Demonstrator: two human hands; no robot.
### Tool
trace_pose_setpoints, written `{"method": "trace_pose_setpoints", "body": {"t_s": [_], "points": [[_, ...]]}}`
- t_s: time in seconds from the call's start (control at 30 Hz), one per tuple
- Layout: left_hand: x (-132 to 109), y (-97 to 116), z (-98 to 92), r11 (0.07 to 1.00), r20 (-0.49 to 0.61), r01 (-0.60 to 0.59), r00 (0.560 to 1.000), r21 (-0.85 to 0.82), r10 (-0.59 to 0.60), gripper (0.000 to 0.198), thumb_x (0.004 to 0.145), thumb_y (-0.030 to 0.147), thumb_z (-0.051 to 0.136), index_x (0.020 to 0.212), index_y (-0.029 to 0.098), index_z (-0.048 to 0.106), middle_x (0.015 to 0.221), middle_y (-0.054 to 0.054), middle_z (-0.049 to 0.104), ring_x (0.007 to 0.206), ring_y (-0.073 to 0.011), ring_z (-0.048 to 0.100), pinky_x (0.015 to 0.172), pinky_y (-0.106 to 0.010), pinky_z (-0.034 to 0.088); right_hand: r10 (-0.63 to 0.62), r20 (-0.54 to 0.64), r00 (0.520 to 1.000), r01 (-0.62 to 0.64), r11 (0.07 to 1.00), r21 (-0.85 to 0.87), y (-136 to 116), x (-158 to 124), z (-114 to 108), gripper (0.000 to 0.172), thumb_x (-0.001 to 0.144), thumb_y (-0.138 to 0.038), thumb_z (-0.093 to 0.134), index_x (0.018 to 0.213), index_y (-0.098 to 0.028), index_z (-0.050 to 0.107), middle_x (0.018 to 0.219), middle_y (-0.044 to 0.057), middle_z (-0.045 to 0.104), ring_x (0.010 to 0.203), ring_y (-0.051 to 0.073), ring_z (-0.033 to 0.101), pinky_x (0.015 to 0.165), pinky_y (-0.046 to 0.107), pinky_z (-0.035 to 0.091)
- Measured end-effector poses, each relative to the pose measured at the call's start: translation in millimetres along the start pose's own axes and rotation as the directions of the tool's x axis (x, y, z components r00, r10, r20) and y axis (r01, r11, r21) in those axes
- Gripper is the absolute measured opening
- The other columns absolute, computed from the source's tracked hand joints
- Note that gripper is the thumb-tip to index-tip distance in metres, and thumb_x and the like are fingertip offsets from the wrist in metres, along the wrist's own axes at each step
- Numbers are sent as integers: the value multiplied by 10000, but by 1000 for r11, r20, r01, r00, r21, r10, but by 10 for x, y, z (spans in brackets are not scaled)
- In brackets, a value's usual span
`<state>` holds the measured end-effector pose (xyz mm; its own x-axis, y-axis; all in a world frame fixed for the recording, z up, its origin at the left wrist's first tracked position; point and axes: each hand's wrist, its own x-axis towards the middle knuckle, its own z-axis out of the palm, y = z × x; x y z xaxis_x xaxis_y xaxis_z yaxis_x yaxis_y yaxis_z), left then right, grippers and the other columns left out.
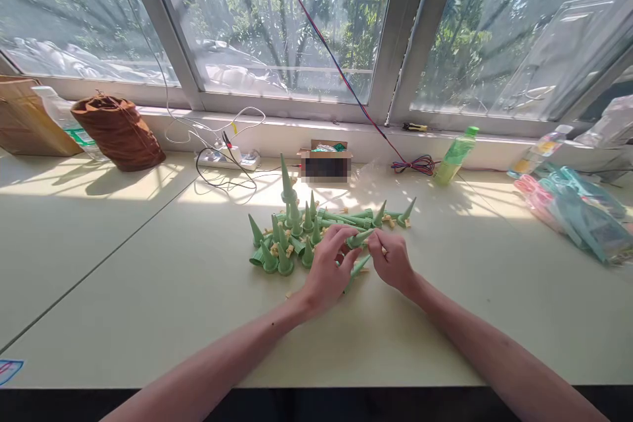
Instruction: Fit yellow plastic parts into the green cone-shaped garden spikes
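Hands (326, 270) (394, 262) are working nearly closed — left gripping a green, conical plastic spike (358, 239), right pinching something indistinct beside it — loose pressure risking slippage.

In front of me, a pale table (148, 297) stands along a row of windows (291, 26) with grey metal frames (168, 26). Through the cloudy glass I can see green trees (237, 6). Strong sunlight (30, 188) lies on the table's far side, near the white sill (281, 137). One dark seam (101, 264) crosses the tabletop at left.
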<state>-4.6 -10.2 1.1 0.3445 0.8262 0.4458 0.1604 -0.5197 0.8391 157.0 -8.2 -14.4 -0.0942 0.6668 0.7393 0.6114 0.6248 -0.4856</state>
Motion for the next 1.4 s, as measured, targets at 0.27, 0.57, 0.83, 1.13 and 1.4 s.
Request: {"method": "trace_pose_setpoints", "body": {"t_s": [0.27,0.57,0.83,1.13,1.4], "points": [[-16,12,-3,999,-37,48,998,-14,-48,236,919,292,553,1141,222,514,1107,-76,535,718,-100,574,537,-194,482,14,-55,998,-14,1000,9,1,8,-24,353,1008,-234,352,656,-213,364,541,-50,391,465,91,350,472,225,296],[0,22,18,942,-3,187,981,-277,-196,311,973,458,430,1164,215,460,897,-19,528,574,-68,494,448,-168,406,69,-61,996,-64,995,72,76,-8,-36,273,1010,-277,393,756,-211,471,582,-42,458,504,109,412,514,236,362],[8,28,7,920,19,197,979,-338,-203,324,937,454,517,1166,237,444,889,11,482,598,-61,518,469,-163,431,57,20,998,-59,993,98,71,-7,-36,248,1005,-267,408,777,-211,489,567,-51,462,488,105,427,514,235,374],[-9,2,9,951,19,173,985,-258,-174,329,928,408,544,1187,246,421,1004,-24,492,636,-60,539,494,-159,458,109,45,993,-114,984,138,89,-27,-14,333,1018,-301,369,700,-215,417,532,-48,435,463,103,389,478,240,332],[-26,15,13,980,-3,112,993,-163,-114,277,924,326,553,1159,236,439,1018,-40,523,636,-66,554,509,-174,468,24,1,1000,-24,999,30,75,11,-30,394,1014,-273,363,624,-220,332,510,-48,381,443,95,328,457,245,278]]}}
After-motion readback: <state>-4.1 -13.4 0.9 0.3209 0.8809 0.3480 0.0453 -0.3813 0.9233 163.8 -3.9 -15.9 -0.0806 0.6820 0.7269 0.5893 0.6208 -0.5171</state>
